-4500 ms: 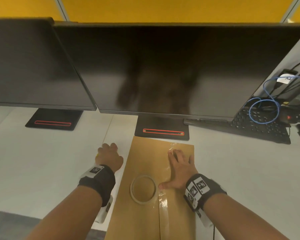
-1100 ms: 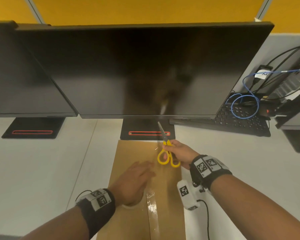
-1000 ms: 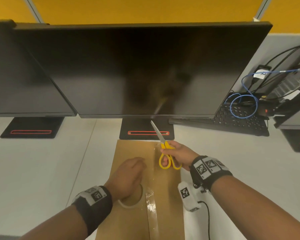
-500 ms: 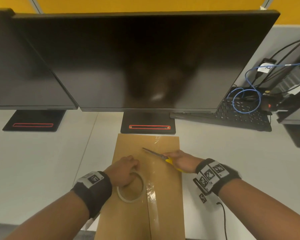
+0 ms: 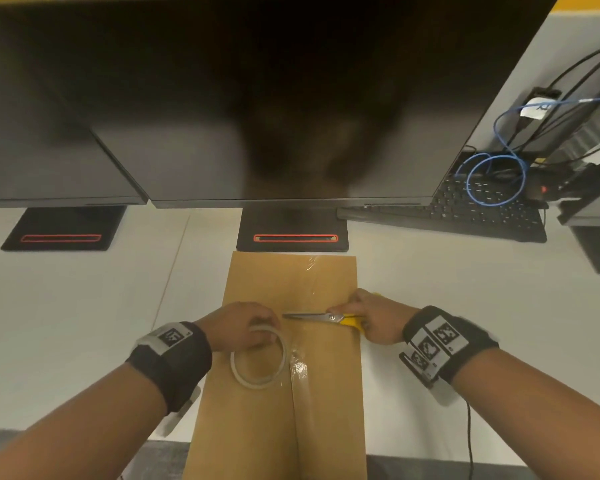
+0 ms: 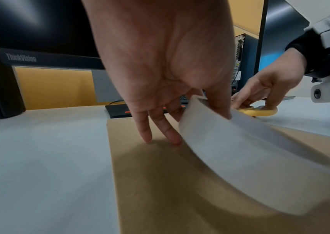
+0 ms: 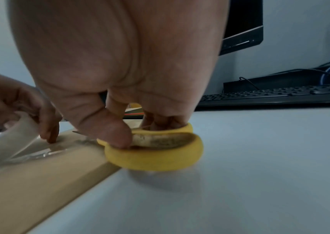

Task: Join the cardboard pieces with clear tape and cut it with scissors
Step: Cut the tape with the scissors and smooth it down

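Two brown cardboard pieces (image 5: 264, 427) lie side by side on the white desk, with clear tape (image 5: 300, 375) along their seam. My left hand (image 5: 238, 329) pinches the far rim of the tape roll (image 5: 258, 362) and tilts it up off the cardboard (image 6: 160, 182); in the left wrist view the roll (image 6: 240, 158) is held by thumb and finger, and two other fingertips (image 6: 148, 139) touch the board. My right hand (image 5: 368, 317) holds the yellow-handled scissors (image 5: 326, 318), blades pointing left towards the roll. In the right wrist view thumb and fingers sit in the yellow loops (image 7: 156, 150).
Two dark monitors stand on black bases (image 5: 291, 233) just beyond the cardboard. A black keyboard (image 5: 465, 213) and a blue cable coil (image 5: 496, 181) lie at the back right. White desk (image 5: 84, 306) spreads on both sides.
The right hand picked up the scissors, swung them down and now points the blades left, low over the cardboard. The left hand took hold of the tape roll and tilted it up.
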{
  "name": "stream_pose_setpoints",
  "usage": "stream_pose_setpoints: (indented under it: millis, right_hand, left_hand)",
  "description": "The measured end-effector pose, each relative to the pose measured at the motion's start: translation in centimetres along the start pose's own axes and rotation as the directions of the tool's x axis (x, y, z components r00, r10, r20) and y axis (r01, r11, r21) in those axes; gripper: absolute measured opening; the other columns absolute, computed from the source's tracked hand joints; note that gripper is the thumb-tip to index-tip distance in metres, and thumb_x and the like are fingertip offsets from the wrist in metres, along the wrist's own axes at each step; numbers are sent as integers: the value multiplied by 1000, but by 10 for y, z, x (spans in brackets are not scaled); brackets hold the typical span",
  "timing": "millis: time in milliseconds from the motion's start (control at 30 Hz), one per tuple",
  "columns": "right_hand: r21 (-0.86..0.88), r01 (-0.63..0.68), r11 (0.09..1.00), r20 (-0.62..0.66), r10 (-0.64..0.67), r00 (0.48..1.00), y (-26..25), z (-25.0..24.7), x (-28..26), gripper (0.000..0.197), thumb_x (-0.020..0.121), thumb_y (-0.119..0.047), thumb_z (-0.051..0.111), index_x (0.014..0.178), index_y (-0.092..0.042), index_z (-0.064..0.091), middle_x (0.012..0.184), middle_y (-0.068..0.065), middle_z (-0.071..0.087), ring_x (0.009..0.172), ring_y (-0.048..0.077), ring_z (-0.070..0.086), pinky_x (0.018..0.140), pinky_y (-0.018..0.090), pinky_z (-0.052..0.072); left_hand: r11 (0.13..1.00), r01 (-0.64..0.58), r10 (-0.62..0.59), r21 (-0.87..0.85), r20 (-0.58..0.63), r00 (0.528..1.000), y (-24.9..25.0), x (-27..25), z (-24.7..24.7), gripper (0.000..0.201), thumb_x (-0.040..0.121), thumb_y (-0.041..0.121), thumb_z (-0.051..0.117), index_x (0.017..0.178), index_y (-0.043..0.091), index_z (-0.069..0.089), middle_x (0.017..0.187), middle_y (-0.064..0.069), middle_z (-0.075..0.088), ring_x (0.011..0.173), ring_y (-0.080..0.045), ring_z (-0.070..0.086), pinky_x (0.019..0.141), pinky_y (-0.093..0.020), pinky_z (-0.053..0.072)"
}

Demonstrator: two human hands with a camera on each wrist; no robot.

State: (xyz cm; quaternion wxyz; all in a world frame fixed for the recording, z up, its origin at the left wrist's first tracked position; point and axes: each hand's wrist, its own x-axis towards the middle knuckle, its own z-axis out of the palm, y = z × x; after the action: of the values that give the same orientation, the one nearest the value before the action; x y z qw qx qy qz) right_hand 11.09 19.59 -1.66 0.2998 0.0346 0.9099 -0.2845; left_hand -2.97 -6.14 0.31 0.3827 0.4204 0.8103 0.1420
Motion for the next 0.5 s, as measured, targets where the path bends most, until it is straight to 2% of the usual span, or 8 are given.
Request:
stream_pose_setpoints:
  millis: [133, 267, 400, 500]
  right_hand:
    - [-90, 71, 993, -25, -74, 997, 4, 2, -6, 48, 95, -15, 46, 139, -35, 46, 118, 7, 45, 102, 29, 52, 85, 24, 36]
    - [-206, 125, 971, -57, -139, 989, 13, 4, -16, 36, 98, -33, 44, 133, -36, 50, 108, -4, 45, 92, 23, 48, 87, 25, 37]
    - [-268, 170, 948, -58, -192, 980, 18, 2, -21, 33, 97, -32, 46, 129, -38, 51, 99, -14, 34, 86, 16, 38, 86, 23, 32]
    - [-270, 190, 944, -68, -216, 974, 19, 0, -24, 38, 94, -23, 50, 128, -39, 54, 101, -12, 42, 90, 18, 42, 86, 23, 31]
  left_hand:
    - [1000, 15, -15, 6, 10, 1000, 4, 1, -4, 24, 88, 34, 62, 113, 34, 64, 111, 17, 57, 106, -4, 51, 95, -19, 37]
    - [1000, 19, -20, 24, 32, 999, 10, 2, -7, 25, 89, 32, 62, 114, 34, 64, 110, 16, 56, 105, -4, 50, 91, -16, 35]
    - [998, 21, -23, 58, 34, 999, 13, 4, -7, 25, 90, 34, 60, 115, 34, 64, 107, 17, 54, 100, -3, 49, 86, -12, 32]
    - [997, 27, -30, 76, 44, 999, 15, 4, -8, 25, 91, 35, 59, 115, 35, 64, 112, 13, 57, 102, -6, 50, 90, -17, 35]
